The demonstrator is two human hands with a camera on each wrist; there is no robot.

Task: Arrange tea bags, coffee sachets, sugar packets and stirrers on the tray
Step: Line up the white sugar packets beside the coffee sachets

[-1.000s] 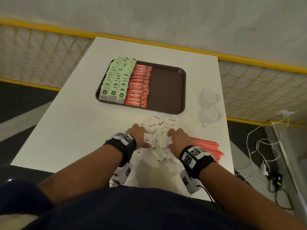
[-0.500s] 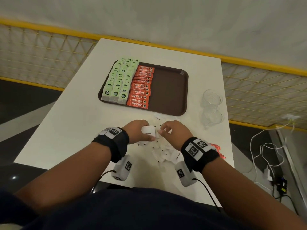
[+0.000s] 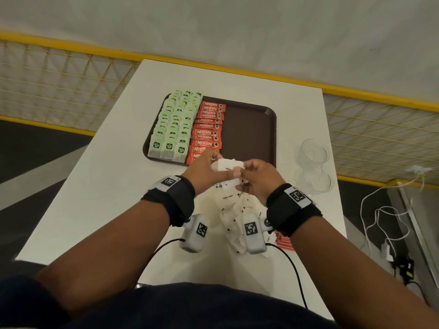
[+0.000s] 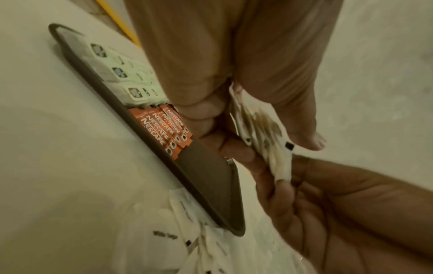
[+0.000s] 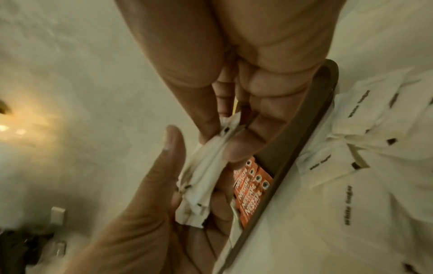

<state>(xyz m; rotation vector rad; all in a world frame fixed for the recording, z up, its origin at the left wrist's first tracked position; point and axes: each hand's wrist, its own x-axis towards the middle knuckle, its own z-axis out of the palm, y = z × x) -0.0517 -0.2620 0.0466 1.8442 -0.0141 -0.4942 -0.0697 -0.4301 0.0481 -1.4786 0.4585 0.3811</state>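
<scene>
While both hands held it over the near edge of the worktop (image 3: 99,186), the bundle of sugar packets (image 3: 226,166) hung just short of the tray (image 3: 249,129). That tray was a stiff brown plastic rectangle with rounded corners and a raised rim; soft green tea bags (image 3: 173,129) filled its left side and glossy orange coffee sachets (image 3: 209,129) lay beside them, its right half bare. The left hand (image 3: 202,172) and right hand (image 3: 259,179) each pinched an end of the bundle. Thin, crinkly paper, featherlight and apt to fan or slip, was probably best squeezed across its flat faces. Loose packets (image 3: 234,210) lay below the wrists.
</scene>
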